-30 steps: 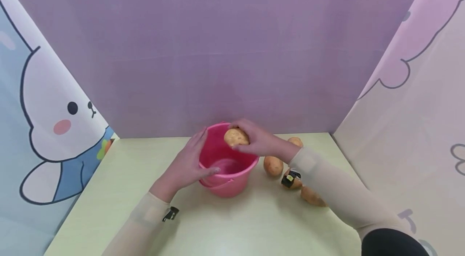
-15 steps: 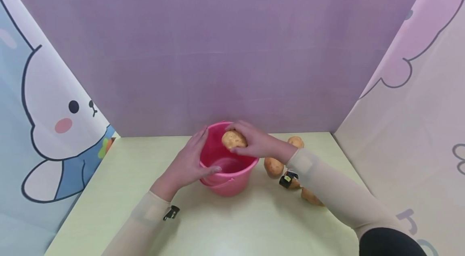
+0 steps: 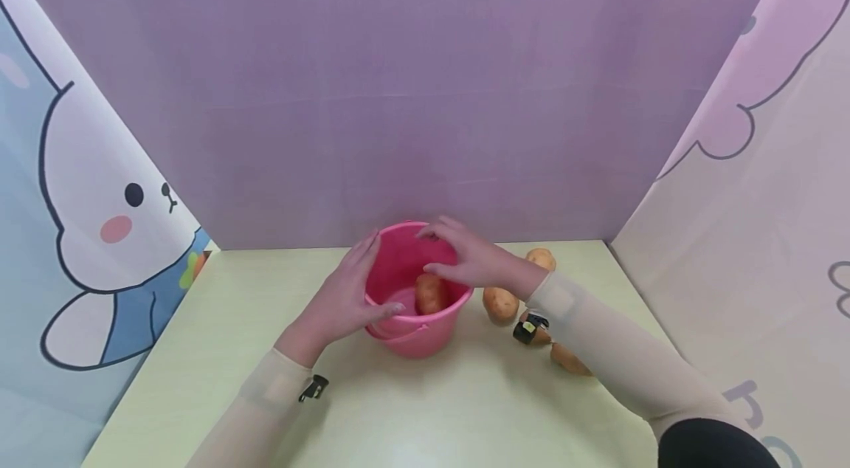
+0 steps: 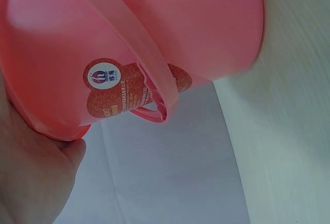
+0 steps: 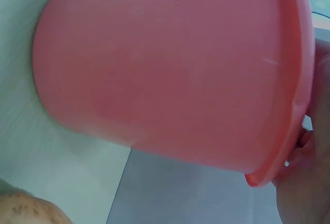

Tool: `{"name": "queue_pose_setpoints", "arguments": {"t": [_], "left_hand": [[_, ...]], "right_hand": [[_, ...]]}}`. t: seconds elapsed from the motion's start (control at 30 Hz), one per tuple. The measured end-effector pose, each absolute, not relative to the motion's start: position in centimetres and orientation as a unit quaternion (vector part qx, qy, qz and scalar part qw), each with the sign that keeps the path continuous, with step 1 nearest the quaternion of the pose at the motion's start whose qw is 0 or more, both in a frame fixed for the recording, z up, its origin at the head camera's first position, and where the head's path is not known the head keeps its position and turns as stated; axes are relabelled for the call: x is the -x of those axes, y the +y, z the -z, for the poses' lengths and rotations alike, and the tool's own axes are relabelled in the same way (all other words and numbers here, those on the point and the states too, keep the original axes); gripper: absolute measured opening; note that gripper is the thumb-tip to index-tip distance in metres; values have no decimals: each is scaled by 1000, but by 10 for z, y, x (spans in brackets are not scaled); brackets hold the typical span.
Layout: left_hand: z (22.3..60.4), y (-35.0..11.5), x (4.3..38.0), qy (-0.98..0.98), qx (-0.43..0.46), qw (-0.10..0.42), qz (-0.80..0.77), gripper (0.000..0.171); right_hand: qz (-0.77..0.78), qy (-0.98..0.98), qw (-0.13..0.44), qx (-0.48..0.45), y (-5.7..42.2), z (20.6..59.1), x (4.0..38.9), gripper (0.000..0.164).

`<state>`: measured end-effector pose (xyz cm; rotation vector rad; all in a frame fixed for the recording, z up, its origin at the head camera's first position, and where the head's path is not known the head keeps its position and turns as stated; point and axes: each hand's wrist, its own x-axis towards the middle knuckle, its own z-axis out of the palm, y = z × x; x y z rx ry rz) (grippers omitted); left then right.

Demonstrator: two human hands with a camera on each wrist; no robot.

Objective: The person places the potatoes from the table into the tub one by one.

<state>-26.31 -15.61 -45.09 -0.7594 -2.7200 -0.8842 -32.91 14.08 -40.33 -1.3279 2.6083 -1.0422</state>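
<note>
A pink bucket [image 3: 425,339] stands on the table, its handle hanging down the side in the left wrist view. My left hand [image 3: 339,302] holds its left rim, the fingers along the outside and the thumb over the edge. One potato [image 3: 432,294] lies inside at the bottom. Above the bucket's right side is my right hand [image 3: 465,257], thumb and fingers apart with nothing between them. Right of the bucket lie several more potatoes [image 3: 500,304], partly hidden by the right forearm. The right wrist view shows the bucket's wall [image 5: 165,74] and part of a potato [image 5: 31,211].
The pale yellow table [image 3: 425,424] meets a purple backdrop [image 3: 425,99] just behind the bucket. Printed cartoon panels flank both sides, with a rabbit [image 3: 106,210] on the left one.
The right hand has let go of the potato, which has dropped into the bucket. Its thumb and fingers are now apart. The left hand stays on the rim.
</note>
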Motion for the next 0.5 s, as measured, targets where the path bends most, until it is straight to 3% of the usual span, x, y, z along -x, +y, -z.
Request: {"name": "queue_pose_setpoints", "arguments": {"t": [0.5], "left_hand": [[451,-155,262,-913,252,94,306,132]], "right_hand": [[340,860,-44,377,211,399,306,49]]}}
